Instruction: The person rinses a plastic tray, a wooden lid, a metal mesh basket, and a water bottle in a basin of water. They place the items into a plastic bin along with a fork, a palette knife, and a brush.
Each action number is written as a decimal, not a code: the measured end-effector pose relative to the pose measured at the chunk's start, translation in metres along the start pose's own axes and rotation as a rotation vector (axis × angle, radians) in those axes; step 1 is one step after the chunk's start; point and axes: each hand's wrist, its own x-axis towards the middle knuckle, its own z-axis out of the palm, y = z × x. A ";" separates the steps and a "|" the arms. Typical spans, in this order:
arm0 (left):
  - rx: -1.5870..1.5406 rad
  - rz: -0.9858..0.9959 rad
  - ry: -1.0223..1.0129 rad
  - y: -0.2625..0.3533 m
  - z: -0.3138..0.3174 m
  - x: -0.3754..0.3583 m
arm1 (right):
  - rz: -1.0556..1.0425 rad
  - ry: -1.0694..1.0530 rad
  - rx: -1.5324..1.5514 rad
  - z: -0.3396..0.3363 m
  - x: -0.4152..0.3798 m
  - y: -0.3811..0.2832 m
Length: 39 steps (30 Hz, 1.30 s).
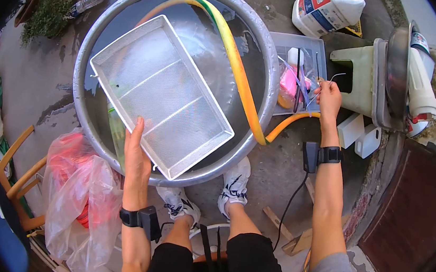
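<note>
My left hand (pixel 136 151) grips the near left edge of a white rectangular mesh basket (pixel 164 96), thumb on top and the fingers hidden underneath. Tilted, the basket lies across a large round metal tub (pixel 82 68) holding water. A yellow hose (pixel 241 88) with a green stripe arcs through the tub and over its right rim. Over the right edge of a clear plastic bin (pixel 292 40), my right hand (pixel 329 99) pinches a thin, pale, bent wire-like piece (pixel 337 75). Inside the bin lie a pink item (pixel 288 82) and several slim sticks or brushes, partly overlapping.
A white jug (pixel 326 12) stands beyond the bin. To the right are a pale stool (pixel 360 71), a metal basin (pixel 396 75) and white plastic blocks (pixel 369 141). At left sit a plastic bag with red contents (pixel 84 196), a wooden chair (pixel 16 184) and a potted plant (pixel 50 15).
</note>
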 end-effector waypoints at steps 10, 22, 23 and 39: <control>-0.036 -0.071 0.005 -0.002 0.000 -0.002 | 0.126 -0.059 -0.360 0.019 0.020 0.073; -0.035 -0.069 0.011 0.001 0.004 -0.013 | -0.557 -0.036 -0.081 0.031 -0.110 -0.074; -0.031 -0.056 0.000 0.002 0.005 -0.015 | -0.619 -0.094 -0.011 0.035 -0.132 -0.085; -0.068 -0.173 0.024 -0.011 -0.037 -0.003 | 0.397 -0.932 0.430 0.102 -0.211 -0.058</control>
